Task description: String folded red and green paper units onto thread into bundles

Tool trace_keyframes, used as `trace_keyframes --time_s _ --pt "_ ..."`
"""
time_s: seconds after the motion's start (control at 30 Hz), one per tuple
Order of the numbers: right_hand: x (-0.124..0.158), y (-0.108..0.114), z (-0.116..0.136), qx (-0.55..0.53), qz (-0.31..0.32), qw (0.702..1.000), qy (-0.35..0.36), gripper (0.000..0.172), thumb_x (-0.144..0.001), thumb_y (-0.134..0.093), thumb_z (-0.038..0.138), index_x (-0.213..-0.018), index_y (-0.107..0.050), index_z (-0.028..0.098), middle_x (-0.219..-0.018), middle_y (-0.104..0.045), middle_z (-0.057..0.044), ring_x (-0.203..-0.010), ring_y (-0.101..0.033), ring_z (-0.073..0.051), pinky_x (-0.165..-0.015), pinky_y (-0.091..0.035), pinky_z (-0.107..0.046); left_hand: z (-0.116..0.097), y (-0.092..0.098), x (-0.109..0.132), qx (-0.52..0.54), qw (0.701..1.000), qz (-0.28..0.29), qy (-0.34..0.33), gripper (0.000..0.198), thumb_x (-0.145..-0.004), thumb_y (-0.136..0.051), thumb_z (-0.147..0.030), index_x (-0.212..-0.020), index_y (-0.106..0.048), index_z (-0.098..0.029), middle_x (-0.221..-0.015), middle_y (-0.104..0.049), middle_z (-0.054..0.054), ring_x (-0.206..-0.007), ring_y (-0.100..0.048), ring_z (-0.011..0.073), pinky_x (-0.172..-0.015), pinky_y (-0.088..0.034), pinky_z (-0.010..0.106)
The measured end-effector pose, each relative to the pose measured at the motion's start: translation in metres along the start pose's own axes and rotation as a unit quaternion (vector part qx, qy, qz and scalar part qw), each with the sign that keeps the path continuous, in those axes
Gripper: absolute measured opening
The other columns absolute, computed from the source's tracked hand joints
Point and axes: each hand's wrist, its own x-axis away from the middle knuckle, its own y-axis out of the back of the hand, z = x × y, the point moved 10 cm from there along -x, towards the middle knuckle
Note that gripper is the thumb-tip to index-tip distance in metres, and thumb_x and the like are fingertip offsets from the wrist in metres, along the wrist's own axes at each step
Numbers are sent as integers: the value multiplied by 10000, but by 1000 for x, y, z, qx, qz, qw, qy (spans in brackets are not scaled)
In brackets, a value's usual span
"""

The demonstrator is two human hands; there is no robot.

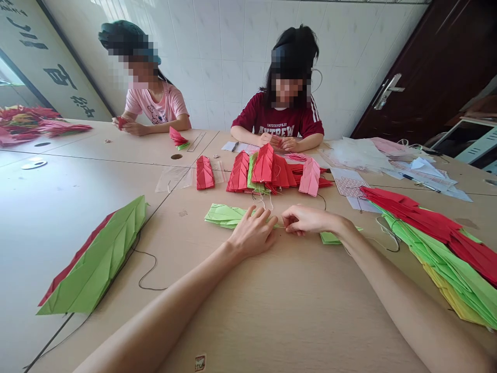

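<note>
My left hand [254, 230] rests over the right end of a light green folded paper piece [223, 215], its fingers curled down onto it. Close beside it, my right hand [305, 219] is closed in a pinch on a thin pale thread [280, 226] that spans the small gap between the hands. The fingertips are partly hidden. Under my right wrist lies another green folded paper [330, 238]. Just beyond my hands is a pile of red, pink and green folded papers [264, 168], with loose thread ends at its front.
A long green and red folded paper stack [97, 259] with dark thread lies left. A red, green and yellow stack [435, 248] lies right. Sheets and a pen [419, 182] are at the back right. Two people [155, 103] sit across the table [303, 311], handling red paper.
</note>
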Motion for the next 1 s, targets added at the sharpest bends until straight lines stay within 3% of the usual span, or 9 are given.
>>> trace_keyframes --time_s 0.23,0.43,0.5,0.57,0.63,0.7,0.87,1.0 --pt "-4 13 6 32 -76 997 15 83 -695 -491 219 -685 -561 175 -609 -572 2 -528 -498 -121 -491 -351 -224 3 0 0 -4 1000 -7 9 133 -854 -395 -182 -903 -518 -177 -899 -554 61 -890 -511 211 -939 -352 389" --pt "0 19 8 41 -69 997 13 127 -707 -504 241 -752 -602 175 -720 -619 -23 -648 -563 -152 -565 -387 -240 5 -1 1 1 1000 -1 13 129 -848 -400 -184 -883 -524 -176 -896 -553 63 -891 -513 214 -919 -372 380" --pt "10 26 0 45 -56 997 1 233 -699 -557 312 -886 -607 183 -884 -623 -49 -751 -584 -178 -625 -416 -256 6 0 1 5 1000 0 14 129 -828 -421 -179 -905 -523 -172 -924 -554 70 -917 -510 218 -933 -365 384" --pt "24 33 -15 68 -32 997 -33 454 -631 -643 393 -1034 -565 200 -1065 -564 -74 -894 -571 -225 -702 -433 -288 5 0 0 11 1000 2 10 154 -811 -435 -174 -941 -518 -171 -951 -555 75 -939 -507 222 -952 -352 394" --pt "38 38 -36 116 -2 989 -93 621 -521 -716 409 -1082 -530 222 -1130 -512 -82 -1017 -518 -285 -735 -433 -318 3 0 0 18 1000 5 0 179 -805 -430 -163 -963 -511 -175 -965 -557 74 -947 -510 220 -971 -337 403" --pt "48 39 -53 163 29 974 -154 680 -435 -753 364 -1062 -522 235 -1123 -498 -84 -1055 -485 -321 -720 -430 -335 1 0 -1 22 1000 5 -10 184 -810 -416 -155 -966 -511 -176 -978 -558 76 -957 -512 218 -984 -324 410" --pt "49 26 -60 179 79 957 -212 626 -423 -742 310 -996 -497 248 -1047 -533 -60 -928 -541 -289 -638 -410 -314 -2 4 -3 23 999 -5 -23 233 -820 -415 -164 -1035 -505 -160 -949 -564 77 -959 -515 220 -1005 -304 417" --pt "36 24 -31 154 42 977 -138 530 -553 -650 315 -1046 -470 236 -1035 -510 -51 -923 -539 -247 -695 -417 -306 2 9 -2 58 998 -20 4 348 -820 -457 -260 -1148 -468 -145 -977 -578 84 -984 -510 228 -1007 -302 414"
